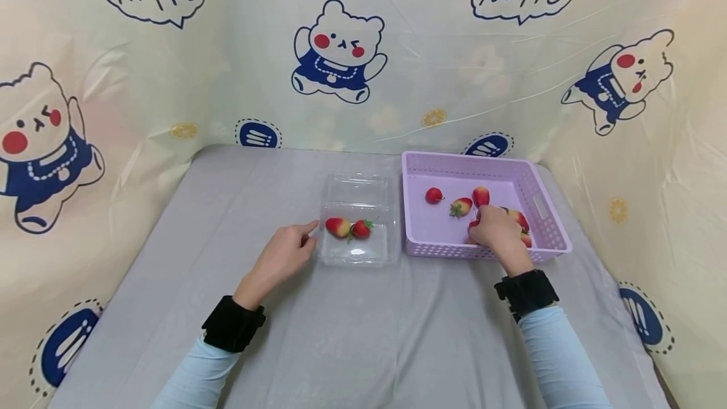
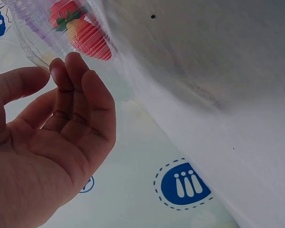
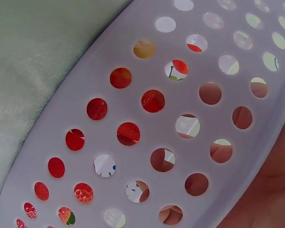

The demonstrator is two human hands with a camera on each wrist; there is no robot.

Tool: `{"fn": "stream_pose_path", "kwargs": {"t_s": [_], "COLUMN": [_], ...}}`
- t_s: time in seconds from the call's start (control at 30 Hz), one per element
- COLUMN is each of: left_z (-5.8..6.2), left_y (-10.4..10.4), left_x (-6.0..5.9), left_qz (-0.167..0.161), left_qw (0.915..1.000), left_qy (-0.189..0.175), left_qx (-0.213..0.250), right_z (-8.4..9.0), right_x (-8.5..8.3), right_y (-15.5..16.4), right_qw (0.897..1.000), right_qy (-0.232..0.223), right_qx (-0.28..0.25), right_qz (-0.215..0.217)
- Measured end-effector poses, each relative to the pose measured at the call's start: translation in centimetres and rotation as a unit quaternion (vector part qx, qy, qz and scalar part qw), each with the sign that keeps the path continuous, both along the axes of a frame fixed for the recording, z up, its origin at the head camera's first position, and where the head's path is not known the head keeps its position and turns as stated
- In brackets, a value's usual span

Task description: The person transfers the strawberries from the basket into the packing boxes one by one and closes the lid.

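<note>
A clear plastic box [image 1: 356,251] lies open on the grey table and holds two strawberries [image 1: 338,226] [image 1: 361,228]. My left hand [image 1: 299,237] rests beside the box's left edge with relaxed fingers and holds nothing. In the left wrist view the left hand [image 2: 61,114] sits just short of the clear box [image 2: 35,57], with a strawberry [image 2: 87,40] behind the plastic. To the right, my right hand [image 1: 490,226] reaches into a purple perforated basket [image 1: 431,248], fingers curled round a strawberry [image 1: 474,223]. Several more strawberries [image 1: 434,195] lie loose in the basket. The right wrist view shows the basket wall [image 3: 133,71] close up.
The grey cloth-covered table [image 1: 363,333] is walled at the back and both sides by a pale curtain [image 1: 431,49] printed with cartoon bears. The basket stands right beside the clear box.
</note>
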State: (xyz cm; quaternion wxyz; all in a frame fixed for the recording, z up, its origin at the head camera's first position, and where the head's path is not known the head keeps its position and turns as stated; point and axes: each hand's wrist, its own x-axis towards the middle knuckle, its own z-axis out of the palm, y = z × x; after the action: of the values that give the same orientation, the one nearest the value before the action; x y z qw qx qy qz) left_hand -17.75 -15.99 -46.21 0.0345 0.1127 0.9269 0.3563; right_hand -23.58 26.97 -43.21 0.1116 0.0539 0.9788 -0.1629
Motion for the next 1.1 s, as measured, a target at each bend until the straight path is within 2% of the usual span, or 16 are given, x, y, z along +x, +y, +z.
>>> {"fn": "stream_pose_path", "kwargs": {"t_s": [0.47,1.1], "left_z": [-0.1,-0.1], "left_y": [0.0,0.1], "left_x": [0.0,0.1], "left_qz": [0.004,0.004], "left_qw": [1.0000,1.0000], "left_qy": [0.000,0.003], "left_qx": [0.002,-0.001], "right_z": [0.1,1.6], "right_x": [0.2,1.2], "right_y": [0.0,-1.9], "right_qw": [0.999,0.998], "right_qy": [0.029,0.057], "right_qx": [-0.009,-0.005], "right_qz": [0.017,0.027]}}
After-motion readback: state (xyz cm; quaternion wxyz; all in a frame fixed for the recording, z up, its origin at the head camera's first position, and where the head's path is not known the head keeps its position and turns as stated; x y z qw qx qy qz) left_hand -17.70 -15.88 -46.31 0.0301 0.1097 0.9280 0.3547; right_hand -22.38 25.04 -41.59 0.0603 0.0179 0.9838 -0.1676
